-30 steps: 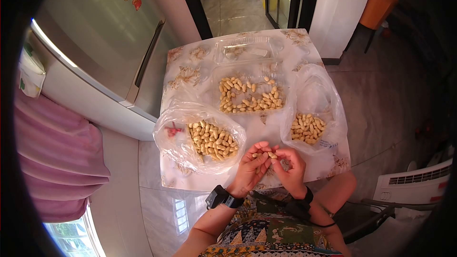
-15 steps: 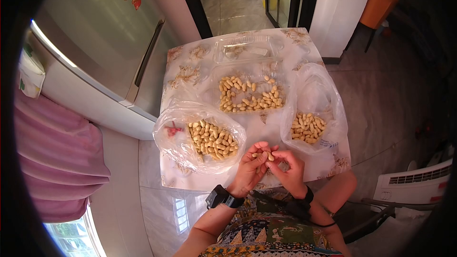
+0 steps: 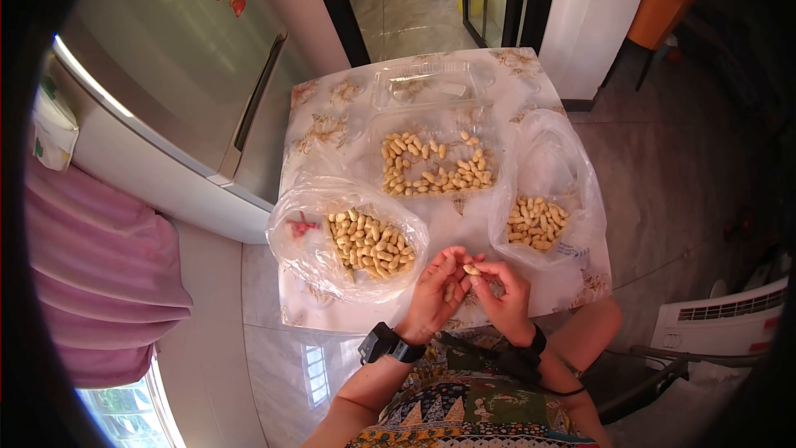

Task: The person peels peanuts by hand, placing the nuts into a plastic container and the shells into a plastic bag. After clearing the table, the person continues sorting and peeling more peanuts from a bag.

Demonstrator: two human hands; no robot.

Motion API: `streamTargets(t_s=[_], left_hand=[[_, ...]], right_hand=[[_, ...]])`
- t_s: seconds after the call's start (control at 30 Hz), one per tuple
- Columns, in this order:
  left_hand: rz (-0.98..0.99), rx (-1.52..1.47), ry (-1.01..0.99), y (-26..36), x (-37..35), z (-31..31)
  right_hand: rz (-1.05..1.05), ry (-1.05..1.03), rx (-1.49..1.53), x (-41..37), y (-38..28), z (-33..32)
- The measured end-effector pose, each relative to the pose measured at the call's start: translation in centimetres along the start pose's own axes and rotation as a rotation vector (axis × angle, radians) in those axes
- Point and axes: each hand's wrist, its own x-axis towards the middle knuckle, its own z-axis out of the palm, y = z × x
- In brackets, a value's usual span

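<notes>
Near the table's front edge my two hands are close together. My right hand [image 3: 507, 299] pinches a peanut [image 3: 471, 270] between thumb and fingertips, beside the fingers of my left hand [image 3: 436, 289]. The left hand is curled, palm turned up, around another peanut [image 3: 448, 291], partly hidden by its fingers. To the left of my hands sits an open clear plastic bag [image 3: 286, 207] with many unshelled peanuts [image 3: 371, 242]. A second plastic bag [image 3: 543, 149], on the right, holds a smaller heap of peanuts [image 3: 537, 222].
Behind the bags lies a clear plastic box [image 3: 390, 122] with peanuts scattered in it, its lid [image 3: 427, 83] folded back. The table [image 3: 319, 129] has a flowered cover. A fridge [image 3: 182, 58] stands at left, an orange chair [image 3: 661, 12] at back right.
The peanut between my hands has turned, and my right fingertips now hold it. My left thumb and fingers have come off it. Bags and box are unchanged.
</notes>
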Motion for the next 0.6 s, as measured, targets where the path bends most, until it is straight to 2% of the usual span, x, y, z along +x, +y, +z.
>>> streamTargets(t_s=[0.47, 0.6], left_hand=[[-0.01, -0.043, -0.028, 0.04, 0.08, -0.27], [-0.032, -0.059, 0.036, 0.14, -0.09, 0.03]], right_hand=[[0.027, -0.023, -0.01, 0.09, -0.23, -0.03], [-0.052, -0.006, -0.058, -0.11, -0.94, -0.36]])
